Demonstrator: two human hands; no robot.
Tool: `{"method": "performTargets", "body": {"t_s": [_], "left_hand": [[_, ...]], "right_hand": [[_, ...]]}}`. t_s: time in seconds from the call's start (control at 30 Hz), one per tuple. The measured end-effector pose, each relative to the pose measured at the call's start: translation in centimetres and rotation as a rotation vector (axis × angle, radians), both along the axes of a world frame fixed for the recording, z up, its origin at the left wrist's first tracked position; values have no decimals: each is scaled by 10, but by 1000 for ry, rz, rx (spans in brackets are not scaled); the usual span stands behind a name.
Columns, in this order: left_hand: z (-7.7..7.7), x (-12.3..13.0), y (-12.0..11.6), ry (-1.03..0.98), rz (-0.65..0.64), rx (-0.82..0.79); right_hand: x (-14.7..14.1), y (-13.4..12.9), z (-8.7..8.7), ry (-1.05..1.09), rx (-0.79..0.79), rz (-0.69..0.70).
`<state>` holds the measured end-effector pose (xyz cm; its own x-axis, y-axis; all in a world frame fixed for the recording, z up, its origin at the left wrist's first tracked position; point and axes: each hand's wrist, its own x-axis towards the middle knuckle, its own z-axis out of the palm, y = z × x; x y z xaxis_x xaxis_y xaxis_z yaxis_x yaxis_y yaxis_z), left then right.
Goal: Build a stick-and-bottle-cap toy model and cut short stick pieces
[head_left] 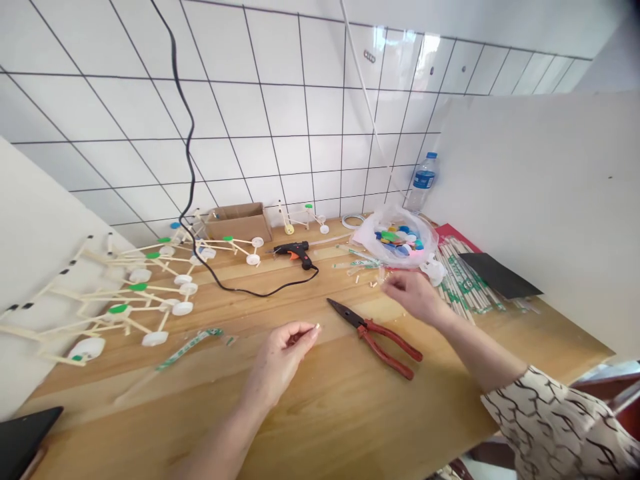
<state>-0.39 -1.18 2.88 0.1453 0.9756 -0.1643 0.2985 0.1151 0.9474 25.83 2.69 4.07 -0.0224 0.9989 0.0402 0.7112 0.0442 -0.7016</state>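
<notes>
Left hand (280,357): fingers pinch tiny white piece (317,326). Right hand (416,295): fingers together, contents unclear, near crinkled translucent bag (371,235).

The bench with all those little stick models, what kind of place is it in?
Probably a small craft workspace, perhaps at home or in a workshop. The glue gun and pliers lie on a wooden bench, near several stick models and a bag of colorful caps.
</notes>
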Motion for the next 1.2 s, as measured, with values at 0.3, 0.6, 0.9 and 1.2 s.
{"method": "performTargets", "body": {"t_s": [0.3, 0.6, 0.9, 1.2], "left_hand": [[9, -1, -6, -145, 93, 126], [-4, 6, -10, -282, 158, 26], [-1, 11, -15, -471, 193, -26], [2, 12, -17, -455, 195, 7]], "right_hand": [[-112, -39, -11, 917, -327, 268], [-116, -43, -14, 816, -203, 277], [-115, -46, -12, 818, -198, 279], [-114, -47, -15, 799, -191, 280]]}}
